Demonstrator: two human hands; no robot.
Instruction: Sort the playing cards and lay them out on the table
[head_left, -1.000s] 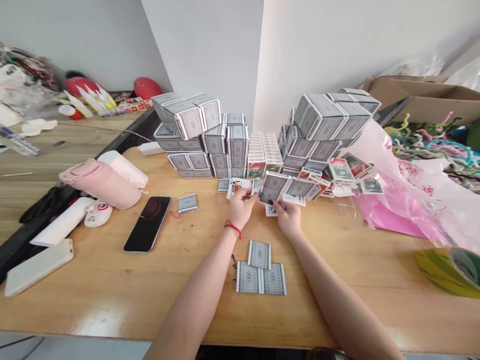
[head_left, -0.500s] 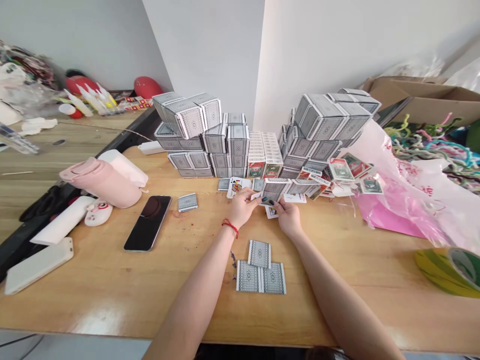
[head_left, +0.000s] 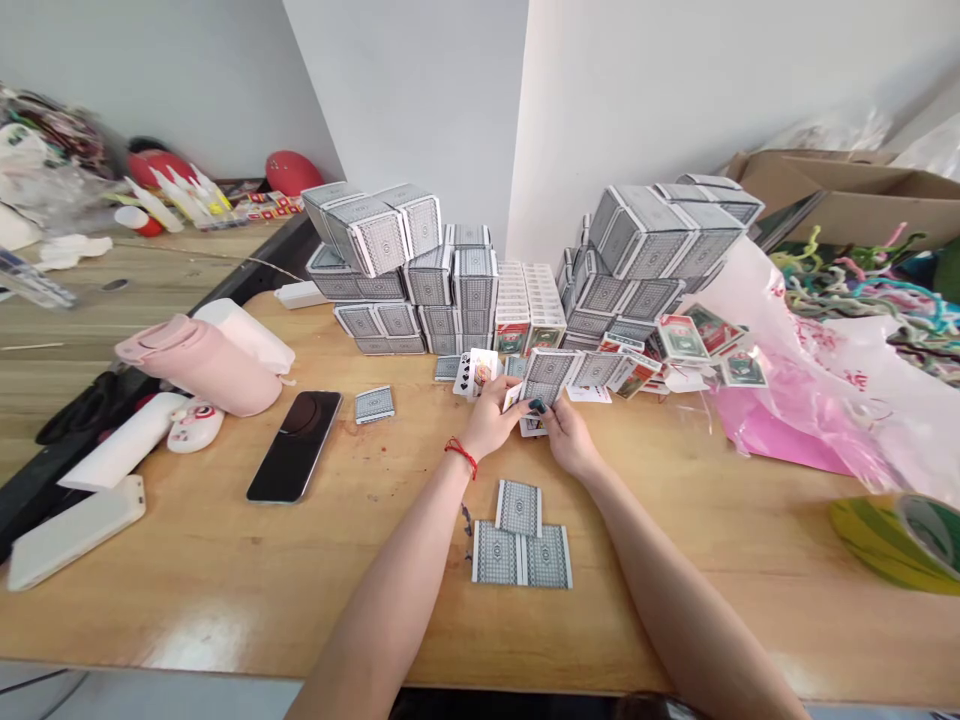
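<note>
Close to the middle of the table, my left hand (head_left: pixel 493 418) and my right hand (head_left: pixel 570 438) meet on a grey-patterned playing card (head_left: pixel 545 372), held raised with its back showing. Fingers of both hands are closed around its lower edge; whether it is one card or several I cannot tell. Face-up playing cards (head_left: pixel 475 372) lie just beyond my left hand, a ten of spades among them. Another face-up card (head_left: pixel 533 428) is partly hidden under my hands. Nearer to me lie three patterned pieces of folded cards (head_left: pixel 520 553), one overlapping the other two.
Stacked card blocks (head_left: pixel 397 270) stand at the back left, more blocks (head_left: pixel 645 260) at the back right, with card boxes (head_left: pixel 529 310) between. A phone (head_left: pixel 295 446), a pink bottle (head_left: pixel 199 365), green-yellow tape (head_left: pixel 896 540) and pink plastic wrap (head_left: pixel 795 420) lie around.
The card in my hands has risen slightly and tilted. Beyond my left hand, a ten of spades and another face now show where a jack lay.
</note>
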